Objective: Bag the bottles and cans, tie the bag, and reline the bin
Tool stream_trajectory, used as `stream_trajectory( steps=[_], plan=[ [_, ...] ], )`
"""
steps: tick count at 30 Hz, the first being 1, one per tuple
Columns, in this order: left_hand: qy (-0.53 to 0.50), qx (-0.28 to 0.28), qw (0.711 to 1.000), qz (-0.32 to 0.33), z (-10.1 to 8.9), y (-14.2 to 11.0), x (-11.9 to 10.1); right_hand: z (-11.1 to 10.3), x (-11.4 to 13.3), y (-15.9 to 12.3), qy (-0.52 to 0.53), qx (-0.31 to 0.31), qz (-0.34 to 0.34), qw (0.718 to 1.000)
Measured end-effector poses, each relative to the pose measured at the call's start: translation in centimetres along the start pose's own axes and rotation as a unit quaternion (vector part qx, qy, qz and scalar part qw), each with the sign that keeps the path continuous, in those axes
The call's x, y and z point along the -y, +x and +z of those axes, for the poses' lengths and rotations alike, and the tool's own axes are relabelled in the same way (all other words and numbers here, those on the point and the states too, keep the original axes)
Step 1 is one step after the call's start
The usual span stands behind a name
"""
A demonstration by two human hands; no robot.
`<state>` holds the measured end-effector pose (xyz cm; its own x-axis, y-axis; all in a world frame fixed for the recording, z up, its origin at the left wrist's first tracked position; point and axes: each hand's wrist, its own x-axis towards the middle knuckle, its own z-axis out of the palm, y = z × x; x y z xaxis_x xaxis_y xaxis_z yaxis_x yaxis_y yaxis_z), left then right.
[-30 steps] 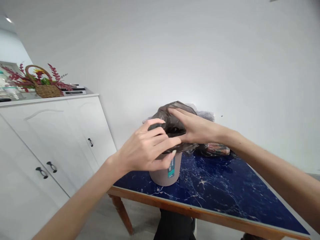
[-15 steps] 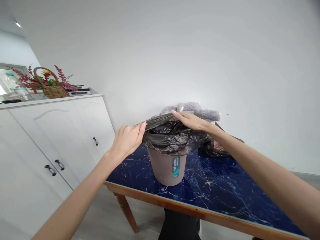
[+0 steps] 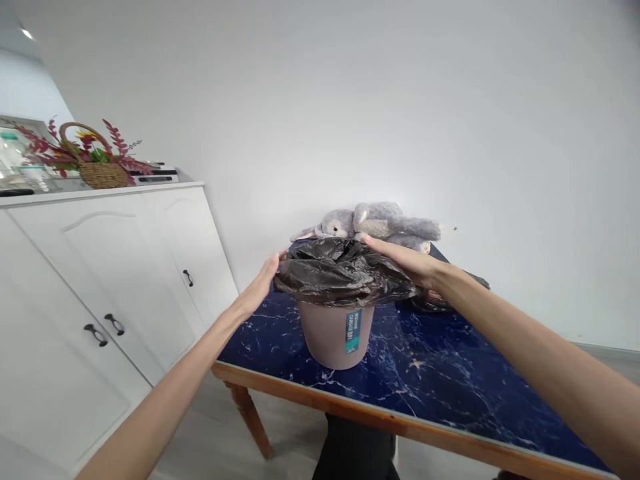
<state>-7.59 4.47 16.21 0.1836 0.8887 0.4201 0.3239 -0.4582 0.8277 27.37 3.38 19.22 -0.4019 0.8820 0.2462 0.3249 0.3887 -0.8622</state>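
Observation:
A black plastic garbage bag point(image 3: 345, 277) lines a pinkish-grey garbage bin point(image 3: 330, 333), its edge folded down outside over the rim. The bin stands upright and bears a blue-green label. My left hand point(image 3: 263, 280) rests against the bag at the left side of the rim, fingers stretched out and their tips partly hidden. On the far right side, my right hand point(image 3: 407, 260) lies along the bag with its fingers extended; the bag and the hand itself hide part of them. Neither hand pinches the bag visibly.
A blue marbled table point(image 3: 425, 373) with a wooden edge carries the bin. Behind it lies a grey plush toy point(image 3: 385, 220) by the wall. Another black bag point(image 3: 433, 300) with something reddish is at right. A white cabinet point(image 3: 125, 267) bears a flower basket point(image 3: 103, 175).
Both hands have let go of the bag's raised far edge, which now lies folded down around the rim. My left hand has moved left; my right has shifted slightly right and down.

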Motion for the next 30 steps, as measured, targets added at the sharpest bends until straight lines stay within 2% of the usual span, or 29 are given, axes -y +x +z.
stream_trajectory(
  steps=[4,7,11,15,18,20,22,25,27,30],
  plan=[
    [-0.037,0.045,0.998,0.015,1.3,-1.0,-0.2,1.4,-0.3,-1.7,0.06,-0.018,0.03,0.998],
    [-0.022,0.051,0.997,0.046,2.7,-1.7,0.5,2.6,-1.6,-2.4,0.133,0.004,-0.006,0.991],
    [-0.002,0.055,0.998,0.019,3.8,-2.2,2.1,4.2,-3.7,-2.2,0.14,0.014,-0.046,0.989],
    [-0.009,0.112,0.994,-0.014,3.8,-2.5,3.3,4.5,-5.2,-2.2,0.126,0.046,-0.05,0.99],
    [0.023,0.146,0.989,-0.03,2.9,-3.0,4.8,3.3,-5.5,-3.0,0.103,0.08,-0.042,0.991],
    [0.022,0.163,0.986,-0.027,2.1,-3.5,6.5,2.1,-5.0,-4.0,0.077,0.055,-0.051,0.994],
    [-0.014,0.162,0.986,-0.022,1.4,-4.2,8.5,1.3,-3.5,-5.1,0.033,-0.016,-0.088,0.995],
    [-0.022,0.095,0.994,-0.057,0.8,-5.2,11.2,1.4,-0.1,-6.4,-0.096,-0.101,-0.151,0.979],
    [0.038,0.042,0.994,-0.092,0.8,-5.8,12.2,2.2,2.0,-6.7,-0.195,-0.097,-0.198,0.956],
    [0.106,0.01,0.989,-0.107,1.0,-6.3,12.8,3.5,3.5,-6.1,-0.28,-0.05,-0.273,0.919]
  ],
)
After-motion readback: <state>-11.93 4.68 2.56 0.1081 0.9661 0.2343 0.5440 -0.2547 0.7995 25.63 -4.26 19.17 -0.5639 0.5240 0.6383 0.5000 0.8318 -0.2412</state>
